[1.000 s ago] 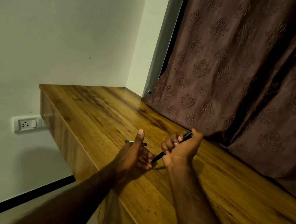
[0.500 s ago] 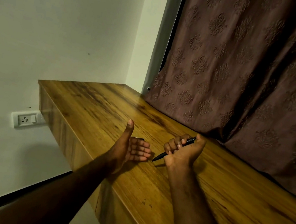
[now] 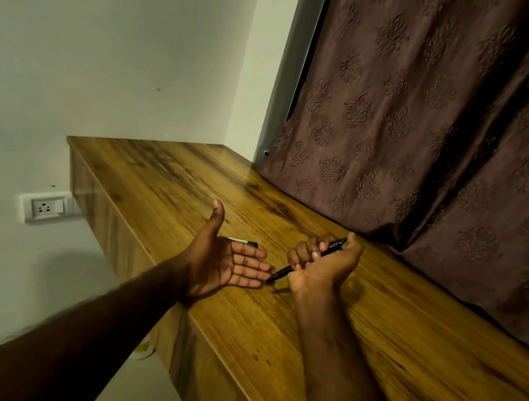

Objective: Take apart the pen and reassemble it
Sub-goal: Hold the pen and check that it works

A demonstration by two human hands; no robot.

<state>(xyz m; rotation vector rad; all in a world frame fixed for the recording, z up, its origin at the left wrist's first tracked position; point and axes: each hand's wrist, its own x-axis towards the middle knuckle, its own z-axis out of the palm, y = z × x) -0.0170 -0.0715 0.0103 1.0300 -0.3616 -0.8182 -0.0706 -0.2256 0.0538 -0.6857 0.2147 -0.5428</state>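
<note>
My right hand (image 3: 322,265) is fisted around the slim black pen barrel (image 3: 307,260), fingers curled tight on its middle, thumb up by the top end. The barrel is tilted, tip down-left, just touching or nearly touching the tabletop; can't tell which. My left hand (image 3: 229,260) is flat and spread wide, palm up, thumb raised, holding nothing, fingertips (image 3: 261,274) just beside the pen tip. Behind the left fingers a thin pale refill-like pen part with a dark end (image 3: 242,241) lies flat on the glossy brown wood-grain table (image 3: 373,339). Nothing here works as a container. A brown patterned curtain (image 3: 441,124) hangs over the table's far edge. A white wall socket (image 3: 45,207) sits left, below table level.
</note>
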